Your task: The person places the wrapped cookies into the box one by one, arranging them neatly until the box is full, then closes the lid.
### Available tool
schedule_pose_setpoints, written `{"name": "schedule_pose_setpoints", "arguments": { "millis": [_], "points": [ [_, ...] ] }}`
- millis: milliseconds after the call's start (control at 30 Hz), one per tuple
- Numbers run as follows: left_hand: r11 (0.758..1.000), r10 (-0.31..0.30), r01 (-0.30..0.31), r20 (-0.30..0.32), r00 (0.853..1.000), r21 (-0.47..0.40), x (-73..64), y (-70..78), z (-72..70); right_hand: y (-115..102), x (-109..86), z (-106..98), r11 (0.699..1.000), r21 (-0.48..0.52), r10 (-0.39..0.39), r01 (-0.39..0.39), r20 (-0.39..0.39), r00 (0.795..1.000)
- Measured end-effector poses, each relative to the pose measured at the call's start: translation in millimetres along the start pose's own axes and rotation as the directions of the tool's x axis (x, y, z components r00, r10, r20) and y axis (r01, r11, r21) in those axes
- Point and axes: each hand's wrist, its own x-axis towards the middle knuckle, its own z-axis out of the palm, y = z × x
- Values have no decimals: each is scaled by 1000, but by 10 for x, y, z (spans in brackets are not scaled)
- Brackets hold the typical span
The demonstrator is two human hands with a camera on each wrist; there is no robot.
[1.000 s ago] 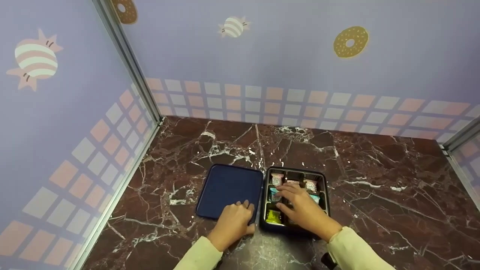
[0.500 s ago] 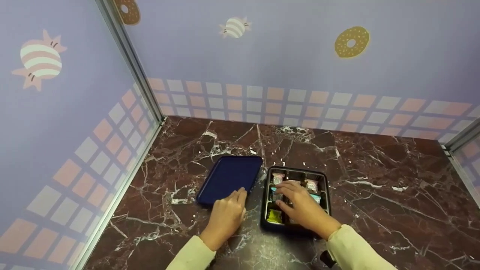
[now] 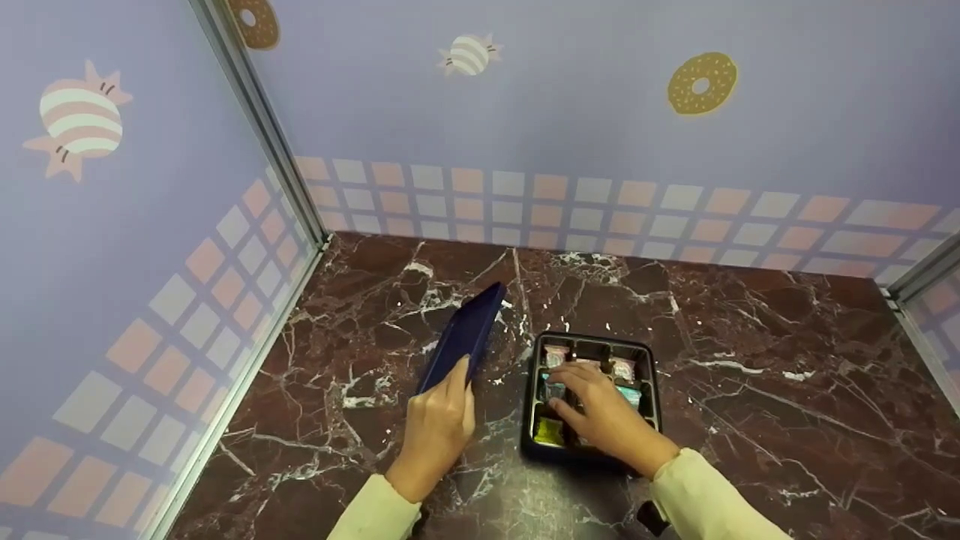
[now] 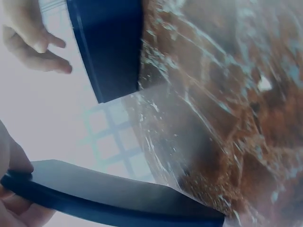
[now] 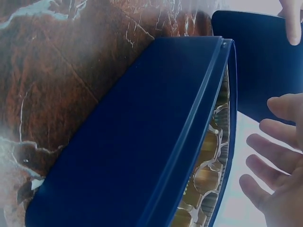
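Note:
My left hand (image 3: 437, 431) grips the near edge of a dark blue lid (image 3: 465, 334), thumb on one face and fingers on the other. The lid stands steeply tilted, left of a dark blue box (image 3: 561, 454). That box is divided into compartments holding wrapped candies: a yellow-green candy (image 3: 549, 430), a teal candy (image 3: 628, 396), and pink candies, one a pink candy (image 3: 622, 370). Over the box hovers my right hand (image 3: 607, 412), fingers spread and slightly bent, hiding the middle compartments. In the right wrist view its fingers hold nothing and are apart from the box wall (image 5: 118, 127).
Both stand on a dark red marbled tabletop (image 3: 750, 375) with white veins. A purple back wall (image 3: 570, 112) and a left side panel (image 3: 172, 247) with printed sweets and pink and white squares enclose it. A metal strip (image 3: 262, 127) runs down the left corner.
My left hand has lifted the lid from lying flat on the table, tilting it steeply and moving slightly left, away from the box. My right hand has stayed over the candies.

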Motion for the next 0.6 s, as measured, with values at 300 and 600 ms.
{"name": "schedule_pose_setpoints", "arguments": {
  "millis": [300, 600],
  "points": [
    [991, -77, 68, -75, 994, -116, 51, 125, -117, -40, 24, 23, 983, 111, 143, -148, 43, 989],
    [984, -67, 47, -116, 991, -174, 167, 253, -284, -69, 47, 67, 967, 210, 143, -143, 19, 990]
  ]
}}
